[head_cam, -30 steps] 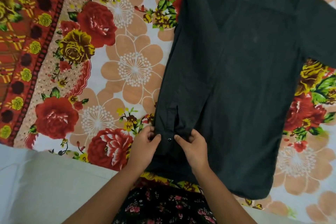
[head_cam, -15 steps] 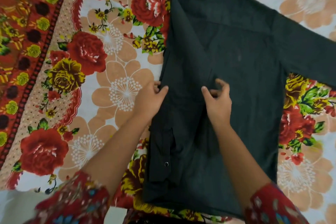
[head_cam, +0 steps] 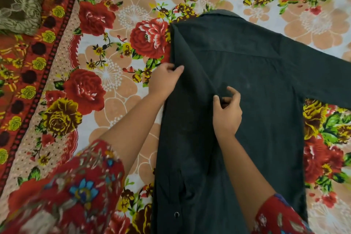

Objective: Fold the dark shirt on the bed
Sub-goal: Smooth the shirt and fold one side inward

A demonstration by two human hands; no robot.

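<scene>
left hand (head_cam: 164, 80), right hand (head_cam: 227, 113) pinching, arms outstretched.

Elbow-length red sleeves (head_cam: 79, 186) printed with blue and yellow flowers, forearms bare

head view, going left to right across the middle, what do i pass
red border of the bedsheet → left hand, gripping the edge of the dark shirt → right hand, pinching the shirt's cloth → spread sleeve
</scene>
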